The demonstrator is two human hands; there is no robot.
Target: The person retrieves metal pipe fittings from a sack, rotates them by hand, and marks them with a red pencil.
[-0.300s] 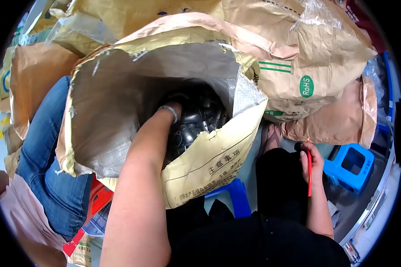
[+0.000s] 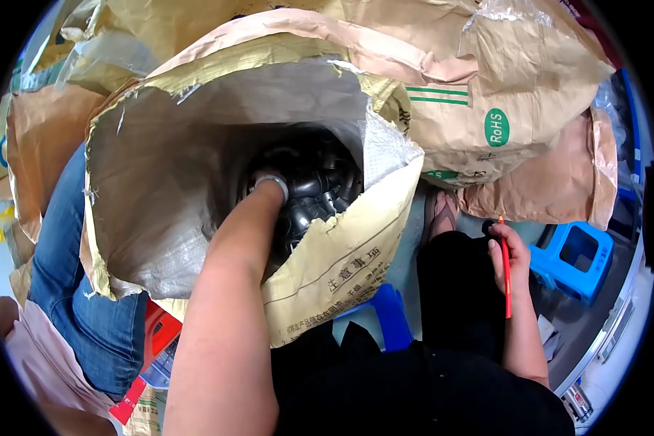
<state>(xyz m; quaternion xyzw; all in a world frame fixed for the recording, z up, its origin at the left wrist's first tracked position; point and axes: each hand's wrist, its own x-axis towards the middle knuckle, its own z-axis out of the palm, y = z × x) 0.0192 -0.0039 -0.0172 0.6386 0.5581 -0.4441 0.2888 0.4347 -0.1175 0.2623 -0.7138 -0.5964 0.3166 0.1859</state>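
Observation:
My left hand (image 2: 262, 176) reaches deep into a large open paper sack (image 2: 160, 203) with a silvery-grey lining. Shiny black moulded parts (image 2: 309, 207) lie inside around it. Its fingers are hidden in the dark of the sack, so what they grip does not show; a pale band circles the wrist. Beside my right knee, my right hand (image 2: 512, 254) is closed on a slim red pen-like stick (image 2: 507, 283) with an orange tip. A small black piece (image 2: 488, 228) sits at the fingertips of that hand.
Another brown sack (image 2: 516, 109) marked RoHS stands behind on the right. A blue plastic stool (image 2: 574, 261) is at far right, and more blue plastic (image 2: 392, 316) shows below the sack. A person in jeans (image 2: 109, 320) sits close on the left by a red stool (image 2: 160, 330).
The view has shifted a little, so the open sack appears farther left and the right-hand sack slightly higher. My left hand stays inside the sack; my right keeps its hold on the red stick.

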